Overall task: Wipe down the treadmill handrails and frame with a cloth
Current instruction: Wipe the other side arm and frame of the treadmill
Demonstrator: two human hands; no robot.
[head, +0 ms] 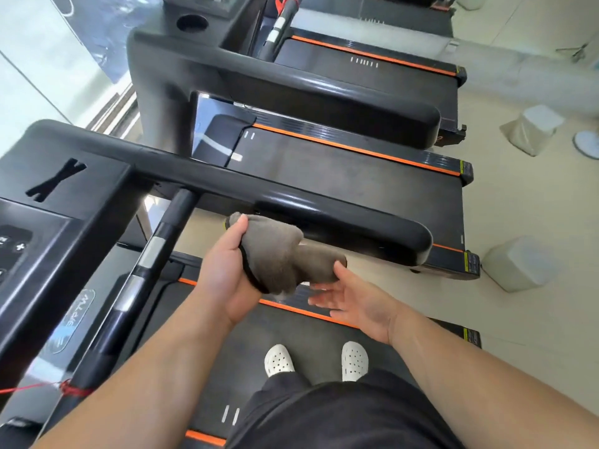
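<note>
A grey-brown cloth [285,254] is bunched up in my left hand [227,273], which grips its upper end just below the black right handrail [324,209] of the treadmill I stand on. My right hand [353,299] is palm up under the cloth's lower end, its thumb touching the fabric and its fingers spread. The cloth is close to the handrail but I cannot tell whether it touches it. The console [48,222] is at the left. A black centre grip bar [146,270] with silver sensor patches runs down from it.
Two more treadmills [340,157] with orange-edged belts stand side by side beyond this one. The nearest one's handrail [324,92] runs parallel. White boxes [515,267] sit on the pale floor at the right. A red cord [64,388] is tied at the lower left.
</note>
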